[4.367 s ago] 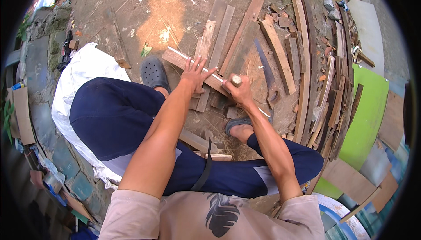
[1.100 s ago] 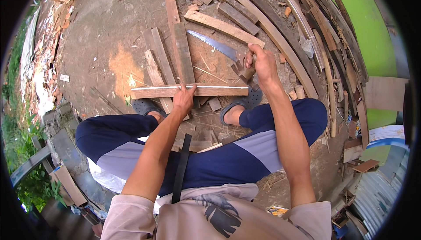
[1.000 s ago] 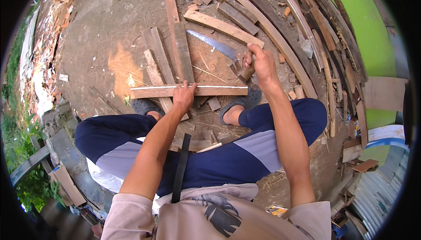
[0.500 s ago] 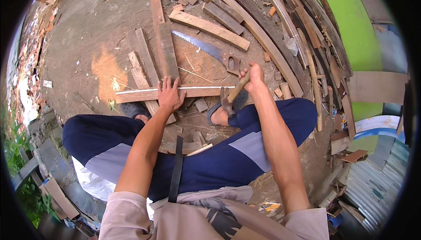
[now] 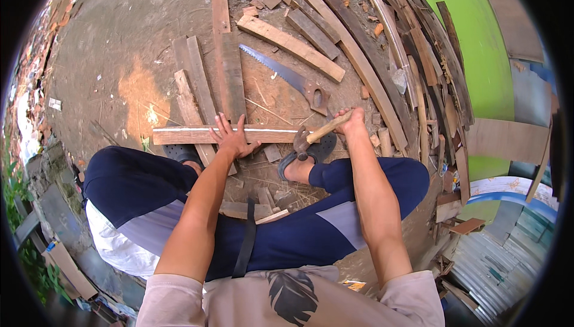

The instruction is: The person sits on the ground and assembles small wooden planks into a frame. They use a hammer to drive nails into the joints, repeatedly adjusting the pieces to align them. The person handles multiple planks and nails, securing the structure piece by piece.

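A wooden batten (image 5: pixel 190 137) with a white strip along its upper edge lies crosswise in front of me. My left hand (image 5: pixel 233 140) rests on its middle with the fingers spread. In my right hand (image 5: pixel 351 120) is the wooden handle of a claw hammer (image 5: pixel 324 130). The hammer's rusty head is by the batten's right end, above my sandalled foot; whether it touches the wood I cannot tell. Just beyond lies a handsaw (image 5: pixel 287 76), its wooden grip close to my right hand and its toothed blade pointing away to the left.
Loose boards (image 5: pixel 230 67) lie under and beyond the batten. A thick wood piece (image 5: pixel 293 46) is beyond the saw. Long planks (image 5: pixel 359 52) curve along the right, beside a green panel (image 5: pixel 478 40). Sawdust (image 5: pixel 140 97) covers ground at left. Corrugated metal sheets (image 5: pixel 502 261) stand lower right.
The hammer has turned from slanting toward me to lying more level, its head shifted slightly left. My left hand stays spread on the batten, and the view has shifted a little.
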`<state>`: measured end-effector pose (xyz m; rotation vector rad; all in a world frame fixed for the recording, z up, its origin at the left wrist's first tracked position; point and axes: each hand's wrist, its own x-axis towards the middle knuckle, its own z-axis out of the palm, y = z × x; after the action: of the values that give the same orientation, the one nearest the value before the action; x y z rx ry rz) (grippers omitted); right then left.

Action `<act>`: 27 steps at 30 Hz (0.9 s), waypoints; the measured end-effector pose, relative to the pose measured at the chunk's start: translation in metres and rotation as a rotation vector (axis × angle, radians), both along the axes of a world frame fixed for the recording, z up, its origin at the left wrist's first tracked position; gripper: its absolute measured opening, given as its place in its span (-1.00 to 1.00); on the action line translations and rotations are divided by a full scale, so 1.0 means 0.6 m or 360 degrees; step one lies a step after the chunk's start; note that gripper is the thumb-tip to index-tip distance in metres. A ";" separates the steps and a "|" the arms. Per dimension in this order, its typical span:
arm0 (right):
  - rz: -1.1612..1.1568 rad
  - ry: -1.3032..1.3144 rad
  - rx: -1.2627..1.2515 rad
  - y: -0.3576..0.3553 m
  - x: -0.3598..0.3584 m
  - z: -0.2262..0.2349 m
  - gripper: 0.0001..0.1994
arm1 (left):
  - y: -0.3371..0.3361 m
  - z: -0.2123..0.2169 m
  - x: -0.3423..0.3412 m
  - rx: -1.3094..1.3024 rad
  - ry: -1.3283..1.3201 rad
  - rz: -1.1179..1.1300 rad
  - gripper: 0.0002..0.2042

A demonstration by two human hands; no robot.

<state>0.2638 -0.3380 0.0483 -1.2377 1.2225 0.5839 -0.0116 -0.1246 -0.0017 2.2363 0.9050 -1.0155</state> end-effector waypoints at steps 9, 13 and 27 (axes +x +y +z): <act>-0.0086 -0.0525 -0.0052 0.018 -0.032 0.039 -0.79 | 0.012 0.012 0.012 -0.0146 0.0114 0.0015 0.12; -0.0187 -0.0796 0.0051 0.025 -0.103 0.045 -0.78 | 0.010 0.015 0.015 -0.0140 0.0146 0.0016 0.10; -0.0190 -0.1323 0.0324 0.003 -0.228 0.037 -0.75 | -0.001 0.003 -0.006 -0.0105 -0.0058 0.0047 0.06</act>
<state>0.1272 -0.3361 0.0707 -1.0544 0.5123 0.0651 -0.0153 -0.1251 0.0004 2.1737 0.8743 -0.9742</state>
